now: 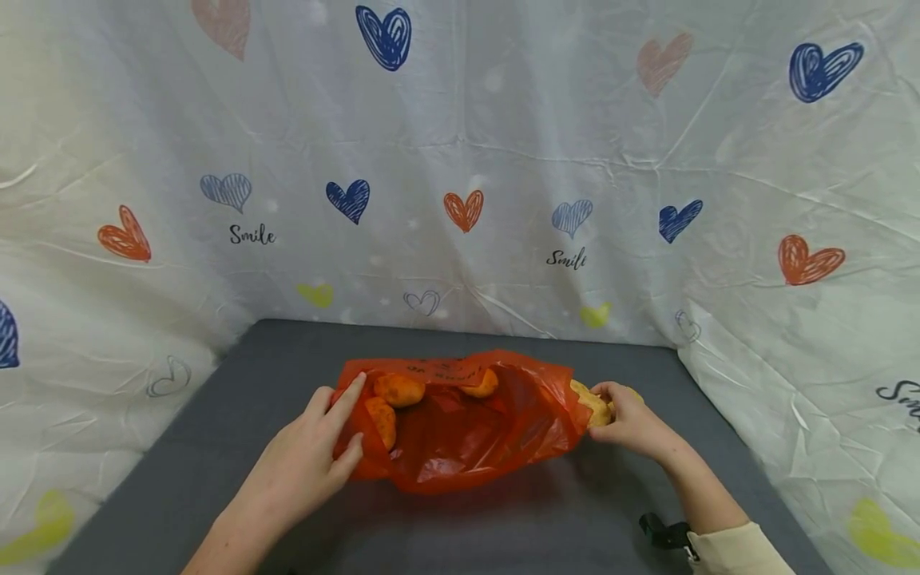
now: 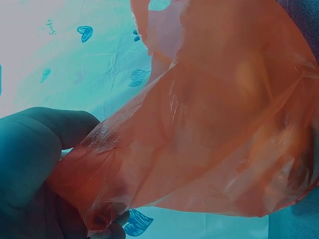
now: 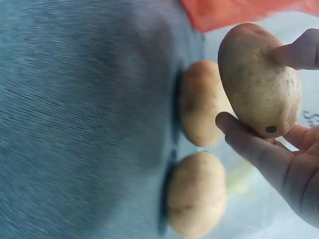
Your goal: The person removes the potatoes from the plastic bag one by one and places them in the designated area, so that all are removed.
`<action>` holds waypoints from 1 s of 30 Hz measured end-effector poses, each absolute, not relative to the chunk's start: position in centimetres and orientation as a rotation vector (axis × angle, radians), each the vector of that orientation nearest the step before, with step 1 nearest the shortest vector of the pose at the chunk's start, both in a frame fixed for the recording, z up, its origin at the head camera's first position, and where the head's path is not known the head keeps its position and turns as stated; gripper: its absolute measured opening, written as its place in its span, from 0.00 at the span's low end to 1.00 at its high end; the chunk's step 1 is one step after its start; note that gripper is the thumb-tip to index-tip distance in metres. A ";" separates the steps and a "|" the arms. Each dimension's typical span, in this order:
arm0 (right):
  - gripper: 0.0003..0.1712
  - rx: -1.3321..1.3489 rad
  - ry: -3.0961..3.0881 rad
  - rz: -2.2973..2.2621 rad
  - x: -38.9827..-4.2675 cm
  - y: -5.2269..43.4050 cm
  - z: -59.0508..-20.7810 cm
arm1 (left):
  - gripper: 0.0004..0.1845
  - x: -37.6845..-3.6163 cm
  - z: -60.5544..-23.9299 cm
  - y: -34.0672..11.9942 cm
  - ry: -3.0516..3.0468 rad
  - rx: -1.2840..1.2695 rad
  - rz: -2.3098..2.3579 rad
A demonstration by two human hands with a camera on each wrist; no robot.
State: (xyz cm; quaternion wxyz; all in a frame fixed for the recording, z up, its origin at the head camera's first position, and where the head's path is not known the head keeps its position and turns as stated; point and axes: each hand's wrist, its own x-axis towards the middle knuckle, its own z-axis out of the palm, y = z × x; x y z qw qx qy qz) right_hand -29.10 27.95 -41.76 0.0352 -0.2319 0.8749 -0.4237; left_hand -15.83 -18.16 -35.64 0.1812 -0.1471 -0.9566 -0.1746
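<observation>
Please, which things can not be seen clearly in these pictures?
- Head view: the right hand covers most of its potato.
- Head view: the orange bag veils the potatoes inside; their count is unsure.
- Left wrist view: the bag fills the frame; the left hand is cut off.
- Right wrist view: the table is blurred.

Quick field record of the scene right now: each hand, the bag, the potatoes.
left hand: grips the edge of the orange bag
right hand: holds one potato beside the bag
bag: lies on the grey table, mouth open, potatoes inside
loose potatoes: two on the table, by the right hand
</observation>
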 end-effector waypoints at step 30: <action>0.22 -0.757 2.776 -0.962 -29.4 26.6 -44.3 | 0.39 -15.7 -35.8 -18.5 -2.699 -0.420 -0.515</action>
